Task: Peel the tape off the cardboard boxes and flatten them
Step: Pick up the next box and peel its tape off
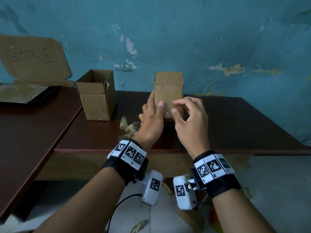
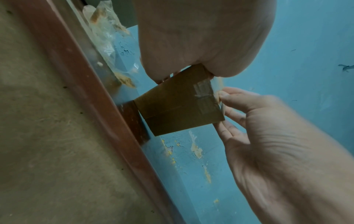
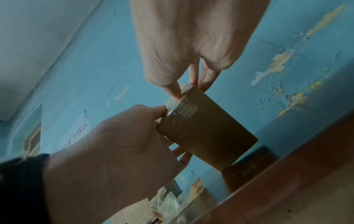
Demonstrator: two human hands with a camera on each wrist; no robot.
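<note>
In the head view the left hand (image 1: 152, 117) covers the near left edge of the small cardboard box (image 1: 168, 91), and its fingers behind the box are out of sight. The right hand (image 1: 188, 118) hides the box's lower right corner, so the clear tape (image 1: 166, 113) there shows only as a sliver. Left of the box, the large flattened carton (image 1: 32, 59) is cut off by the frame edge, its handwriting too blurred to read.

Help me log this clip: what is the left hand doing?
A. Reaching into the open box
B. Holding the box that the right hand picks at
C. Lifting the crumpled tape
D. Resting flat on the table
B: the left hand grips the side of the taped box while the right hand's fingers work at its tape.
</note>
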